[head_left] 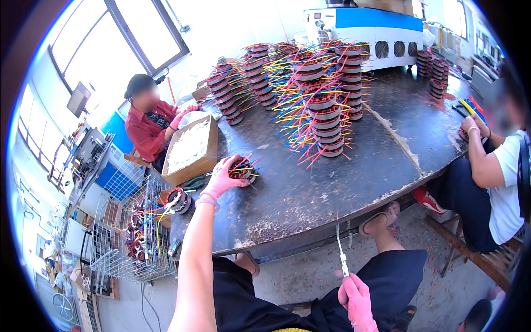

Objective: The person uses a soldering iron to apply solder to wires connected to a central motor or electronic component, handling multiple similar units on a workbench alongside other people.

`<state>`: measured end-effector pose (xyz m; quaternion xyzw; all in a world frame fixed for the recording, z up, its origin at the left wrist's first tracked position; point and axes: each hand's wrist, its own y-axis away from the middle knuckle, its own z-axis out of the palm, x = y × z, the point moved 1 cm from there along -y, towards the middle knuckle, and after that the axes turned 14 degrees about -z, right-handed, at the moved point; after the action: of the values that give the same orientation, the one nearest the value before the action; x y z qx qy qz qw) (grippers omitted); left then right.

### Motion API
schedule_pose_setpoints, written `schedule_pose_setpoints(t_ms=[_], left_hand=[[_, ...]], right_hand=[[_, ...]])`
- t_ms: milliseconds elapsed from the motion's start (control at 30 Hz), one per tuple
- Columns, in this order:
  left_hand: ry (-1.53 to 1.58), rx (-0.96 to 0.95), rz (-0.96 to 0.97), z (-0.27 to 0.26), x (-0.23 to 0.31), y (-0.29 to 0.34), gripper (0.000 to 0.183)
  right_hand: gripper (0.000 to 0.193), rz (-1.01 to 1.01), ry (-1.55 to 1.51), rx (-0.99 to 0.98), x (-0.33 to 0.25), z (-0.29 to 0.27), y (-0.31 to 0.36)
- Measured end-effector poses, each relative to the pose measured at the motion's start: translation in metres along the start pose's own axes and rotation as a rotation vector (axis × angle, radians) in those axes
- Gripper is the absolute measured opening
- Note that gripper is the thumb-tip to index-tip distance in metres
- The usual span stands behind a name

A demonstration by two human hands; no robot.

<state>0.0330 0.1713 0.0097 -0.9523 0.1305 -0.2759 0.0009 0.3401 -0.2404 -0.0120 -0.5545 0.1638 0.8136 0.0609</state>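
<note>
My left hand [221,178], in a pink glove with a band at the wrist, is closed round a small motor stator [243,170] with red, yellow and blue wires, which sits on the dark table. Low over my lap, at the near side of the table, my right hand [357,299], also gloved in pink, grips a slim pale tool [343,260] pointing up toward the table edge. Its exact kind I cannot make out. Another stator [178,200] with long wires lies at the table's left edge, near dark-handled pliers [194,183].
Tall stacks of wired stators [325,119] stand across the table [276,202]. A cardboard box [193,149] of pale pieces sits left, before a person in red [148,124]. A wire basket [119,243] holds stators. Another person [487,166] works right. A blue-white machine [381,41] stands behind.
</note>
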Motion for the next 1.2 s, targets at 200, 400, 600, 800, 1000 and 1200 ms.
schedule_pose_setpoints(t_ms=[200, 400, 600, 800, 1000, 1200], left_hand=[[-0.009, 0.078, 0.009, 0.005, -0.003, -0.003, 0.099], [-0.041, 0.019, 0.026, -0.001, 0.004, -0.001, 0.096], [-0.408, 0.114, 0.086, 0.016, -0.010, -0.002, 0.116], [-0.481, 0.040, -0.032, 0.014, 0.001, 0.001, 0.118], [-0.530, 0.047, 0.039, 0.008, 0.003, 0.002, 0.112], [-0.066, 0.300, 0.245, 0.014, 0.054, 0.054, 0.060]], right_hand=[[0.033, 0.004, 0.033, -0.003, -0.002, -0.004, -0.002], [0.031, -0.009, 0.022, -0.003, -0.005, 0.000, -0.005], [0.032, 0.000, 0.021, -0.004, -0.001, 0.003, -0.005], [0.032, 0.011, 0.022, -0.027, 0.002, 0.006, -0.008], [0.032, 0.006, -0.014, -0.040, -0.002, 0.011, -0.007], [0.035, -0.046, -0.079, 0.026, -0.009, -0.013, -0.005]])
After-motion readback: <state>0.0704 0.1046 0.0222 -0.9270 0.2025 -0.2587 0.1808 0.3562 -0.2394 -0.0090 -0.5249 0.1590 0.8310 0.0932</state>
